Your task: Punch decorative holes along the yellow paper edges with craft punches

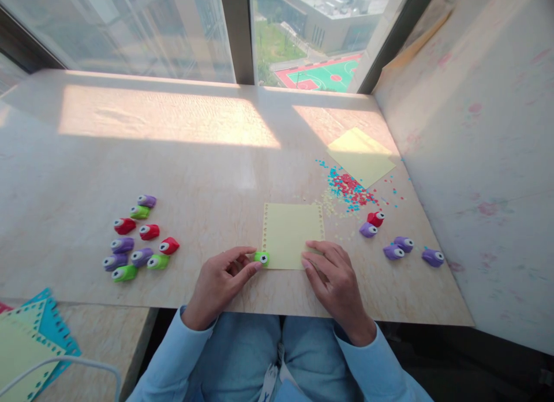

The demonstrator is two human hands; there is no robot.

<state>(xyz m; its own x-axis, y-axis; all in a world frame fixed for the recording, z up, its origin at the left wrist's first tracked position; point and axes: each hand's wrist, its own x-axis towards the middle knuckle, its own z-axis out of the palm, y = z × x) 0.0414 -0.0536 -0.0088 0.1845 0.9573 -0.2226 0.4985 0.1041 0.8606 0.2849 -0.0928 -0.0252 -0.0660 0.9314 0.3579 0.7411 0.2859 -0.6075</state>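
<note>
A small green craft punch (pixel 262 258) is pinched between the thumb and index finger of my left hand (pixel 223 281). The punch sits over the lower left edge of a pale yellow paper sheet (pixel 288 232), which lies flat in front of me. Small holes run along the sheet's left and right edges and around its top corners. My right hand (pixel 333 275) holds the sheet at its lower right, with bent fingers and thumb close together on it. That hand covers the lower right corner.
Several red, purple and green punches (pixel 139 256) are grouped at left, with more purple ones (pixel 393 252) at right. Red, blue and yellow paper bits (pixel 350 188) lie near another yellow sheet (pixel 363 154). Punched sheets (pixel 30 338) and a white cable (pixel 86 360) are at lower left.
</note>
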